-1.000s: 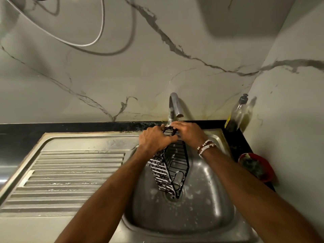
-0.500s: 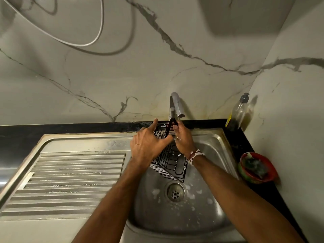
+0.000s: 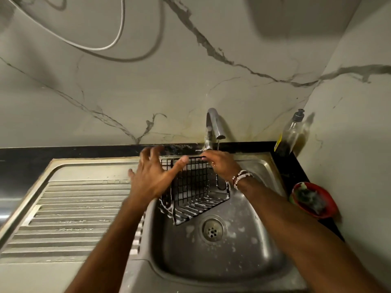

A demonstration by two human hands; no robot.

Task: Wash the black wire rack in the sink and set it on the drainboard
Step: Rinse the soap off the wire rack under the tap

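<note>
The black wire rack hangs tilted over the steel sink basin, with white suds on its lower wires. My right hand grips the rack's top edge just below the tap, where a thin stream of water runs. My left hand is at the rack's left side with fingers spread; its thumb lies across the upper wires. The ribbed drainboard lies to the left of the basin.
A soap bottle stands at the back right corner. A red bowl with a scrubber sits on the black counter right of the sink. The drain is in the basin's middle, with foam spots around it.
The rack has been lifted and turned, from hanging narrow over the drain to facing me broadly under the tap. My left hand has opened from gripping the rack, fingers now spread.
</note>
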